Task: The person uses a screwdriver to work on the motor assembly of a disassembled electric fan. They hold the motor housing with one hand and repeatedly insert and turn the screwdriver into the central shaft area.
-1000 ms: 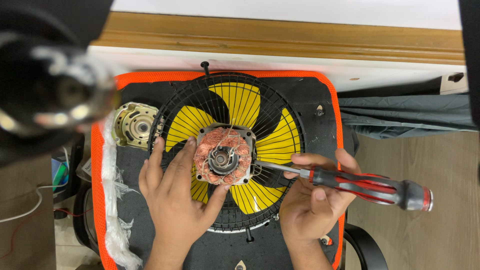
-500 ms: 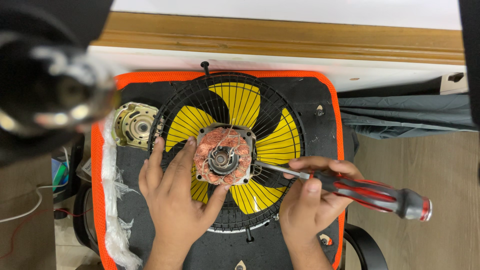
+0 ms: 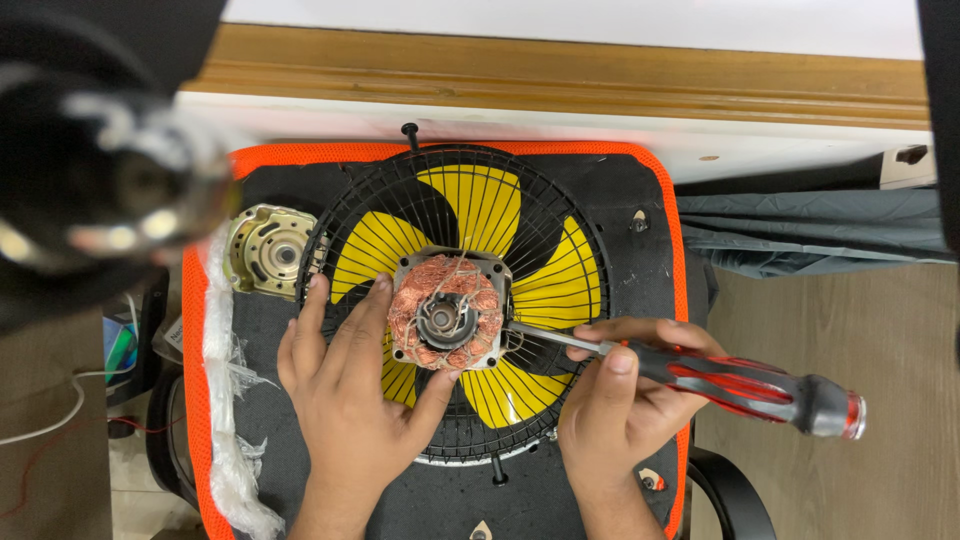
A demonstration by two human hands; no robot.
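A round black wire cage (image 3: 590, 240) lies flat on an orange-edged black pad (image 3: 650, 180) — inside it sit yellow fan blades (image 3: 480, 205), with a copper-wound motor (image 3: 447, 312) at the centre. The left hand (image 3: 350, 395) is spread flat against the motor and cage, fingers released, gripping nothing. The right hand (image 3: 620, 400) is clenched round a red-and-black screwdriver (image 3: 740, 385), its tip at the motor's right side. A brass-coloured motor cover (image 3: 268, 250) rests just beside the cage, at left.
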